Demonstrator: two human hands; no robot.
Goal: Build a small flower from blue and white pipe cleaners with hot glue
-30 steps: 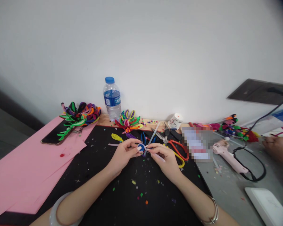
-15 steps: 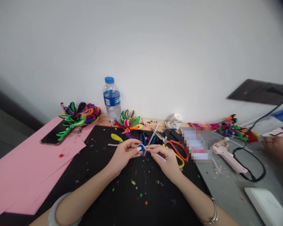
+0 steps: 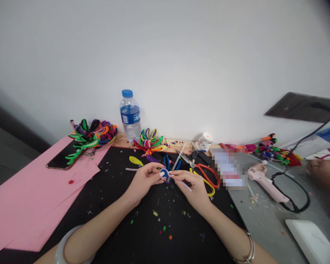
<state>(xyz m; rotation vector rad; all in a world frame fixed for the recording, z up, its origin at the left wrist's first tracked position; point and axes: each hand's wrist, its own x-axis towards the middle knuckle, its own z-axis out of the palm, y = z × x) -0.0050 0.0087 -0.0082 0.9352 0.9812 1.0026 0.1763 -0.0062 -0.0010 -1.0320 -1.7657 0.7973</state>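
Between thumb and fingers, my left hand (image 3: 144, 181) pinches a small round blue piece (image 3: 164, 173), which looks like coiled pipe cleaner with a pale rim. My right hand (image 3: 192, 187) is closed at its right edge on a pale lilac pipe cleaner (image 3: 185, 186), whose tail runs under my fingers. Just beyond my hands lie blue pipe cleaner loops (image 3: 167, 161), a yellow loop (image 3: 135, 160) and a purple loop (image 3: 152, 158). A translucent glue stick (image 3: 178, 157) slants behind the fingertips.
Red-handled scissors (image 3: 207, 172) and a yellow-handled tool (image 3: 209, 186) lie right of my hands. A water bottle (image 3: 130, 117) and paper cup (image 3: 204, 142) stand by the wall. At right are a glue gun (image 3: 268, 185) and another person's hand (image 3: 321, 168). Pink paper (image 3: 38, 194) covers the left.
Almost nothing differs. Both hands keep their pinch on the blue piece and the pale pipe cleaner, with only a slight shift of the right fingers. The other person's hand moved slightly.
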